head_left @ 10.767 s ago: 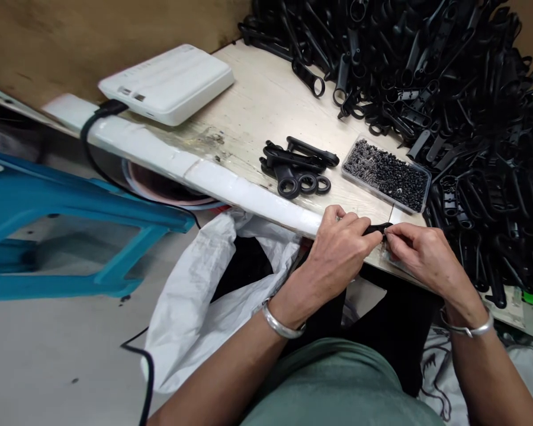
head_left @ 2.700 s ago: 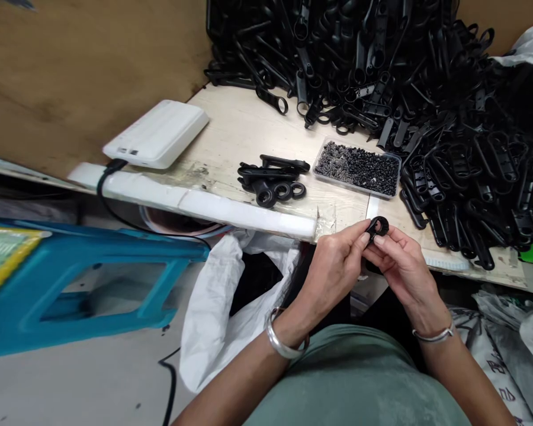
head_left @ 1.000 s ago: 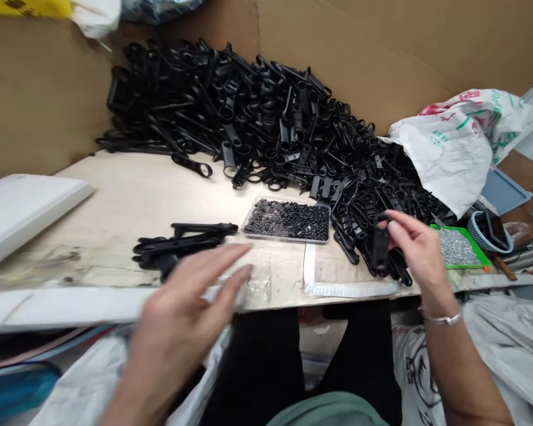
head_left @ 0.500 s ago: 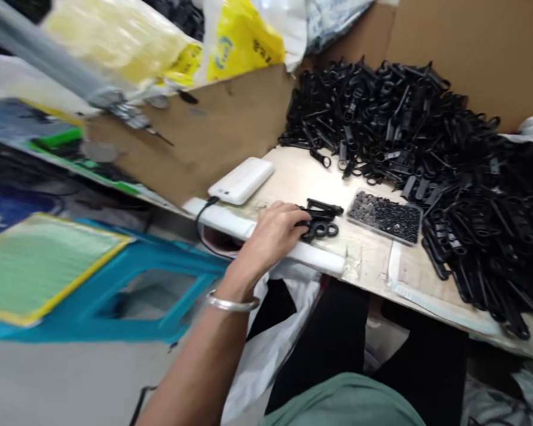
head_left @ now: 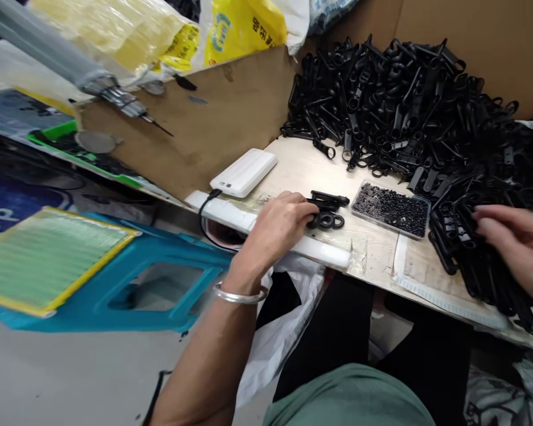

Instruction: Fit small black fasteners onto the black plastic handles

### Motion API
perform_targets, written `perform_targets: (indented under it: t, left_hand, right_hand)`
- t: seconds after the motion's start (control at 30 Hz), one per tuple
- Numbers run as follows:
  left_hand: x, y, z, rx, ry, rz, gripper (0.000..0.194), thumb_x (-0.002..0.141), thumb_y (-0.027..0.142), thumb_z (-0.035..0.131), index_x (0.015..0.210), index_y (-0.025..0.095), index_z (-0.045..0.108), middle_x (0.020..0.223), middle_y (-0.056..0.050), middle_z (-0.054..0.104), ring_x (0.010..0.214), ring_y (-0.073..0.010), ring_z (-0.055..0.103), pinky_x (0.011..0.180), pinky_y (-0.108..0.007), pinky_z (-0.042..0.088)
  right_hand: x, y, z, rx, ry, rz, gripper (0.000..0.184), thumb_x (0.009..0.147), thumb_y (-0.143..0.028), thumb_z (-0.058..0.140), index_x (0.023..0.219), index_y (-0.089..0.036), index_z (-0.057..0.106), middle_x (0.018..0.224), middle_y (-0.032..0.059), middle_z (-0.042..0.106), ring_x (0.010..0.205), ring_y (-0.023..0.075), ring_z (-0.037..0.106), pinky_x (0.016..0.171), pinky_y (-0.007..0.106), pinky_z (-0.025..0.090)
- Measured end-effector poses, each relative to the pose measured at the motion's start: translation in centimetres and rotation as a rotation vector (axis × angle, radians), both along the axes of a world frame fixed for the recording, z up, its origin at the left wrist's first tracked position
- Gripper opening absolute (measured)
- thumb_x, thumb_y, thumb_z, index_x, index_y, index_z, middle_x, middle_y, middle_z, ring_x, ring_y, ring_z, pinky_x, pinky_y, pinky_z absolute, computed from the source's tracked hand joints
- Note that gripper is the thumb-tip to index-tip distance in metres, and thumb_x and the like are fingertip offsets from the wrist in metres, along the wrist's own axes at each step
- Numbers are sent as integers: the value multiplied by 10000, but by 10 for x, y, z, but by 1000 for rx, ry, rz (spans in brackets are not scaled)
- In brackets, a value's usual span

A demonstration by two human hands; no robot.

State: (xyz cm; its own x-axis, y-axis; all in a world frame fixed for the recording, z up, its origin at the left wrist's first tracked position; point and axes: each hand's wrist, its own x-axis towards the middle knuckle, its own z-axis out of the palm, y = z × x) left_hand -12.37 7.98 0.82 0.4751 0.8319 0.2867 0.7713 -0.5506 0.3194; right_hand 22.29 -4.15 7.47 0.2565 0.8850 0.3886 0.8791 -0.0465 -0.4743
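My left hand [head_left: 282,228], a silver bangle at its wrist, rests at the near edge of the wooden worktop. Its fingers curl closed over the left end of a small group of black ring-ended plastic parts [head_left: 331,201]; the fingertips are partly hidden. At the right, my right hand [head_left: 517,242] hovers over the front of a large heap of similar black parts [head_left: 408,112]. Thumb and fingers are drawn together there, and what lies between them cannot be made out. Between the hands sits a clear shallow box [head_left: 391,208] full of tiny black pieces.
A white power bank [head_left: 244,171] with a black cable lies left of my left hand. Cardboard walls [head_left: 240,112] border the worktop. A grey electric screwdriver [head_left: 111,89] hangs at upper left. Below stands a blue plastic stool [head_left: 160,290]. White foam [head_left: 324,253] edges the worktop.
My right hand has come in from the right edge to the heap. My left hand stays at the small group of black parts. The view has shifted slightly.
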Motion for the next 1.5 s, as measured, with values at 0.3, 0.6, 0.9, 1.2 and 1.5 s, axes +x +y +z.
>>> perform_targets:
  t: [0.3, 0.6, 0.9, 1.2, 1.5]
  left_hand:
    - [31, -39, 12, -625, -1174, -44, 236, 677, 339, 792, 814, 153, 743, 735, -36, 704, 651, -132, 624, 611, -236, 500]
    - [84, -48, -2, -1353, -1407, -205, 324, 580, 297, 870, 723, 91, 665, 573, -29, 651, 500, -104, 610, 448, -165, 468]
    - [100, -70, -11, -1303, -1507, 0, 335, 714, 214, 774, 1008, 95, 666, 863, -95, 736, 651, -133, 685, 668, -266, 568]
    - [110, -86, -12, -937, -1099, -89, 399, 751, 229, 700, 1132, 116, 665, 1113, -118, 717, 1016, -232, 672, 945, -376, 519]
    - [106, -82, -10, -406, -551, -273, 245, 781, 96, 622, 989, 200, 702, 981, -57, 749, 902, -218, 697, 813, -330, 563]
  right_hand:
    - [-88, 18, -46, -245, 797, 358, 397, 869, -429, 619, 1205, -220, 649, 1204, 97, 665, 799, 154, 671, 635, 287, 570]
    - [-83, -10, -61, -394, 1310, 171, 375, 705, -424, 794, 942, -139, 733, 667, 49, 705, 542, 137, 657, 508, 242, 557]
    - [-102, -26, -76, -181, 1481, 35, 275, 698, -324, 814, 906, -173, 718, 834, 41, 743, 672, 155, 720, 622, 244, 614]
    - [-118, -26, -82, -199, 1559, 71, 327, 683, -323, 817, 948, -185, 683, 930, 45, 728, 765, 154, 700, 683, 267, 599]
    - [-124, -29, -88, -307, 1578, 249, 271, 691, -272, 798, 916, -196, 669, 697, -47, 638, 629, 87, 597, 623, 202, 531]
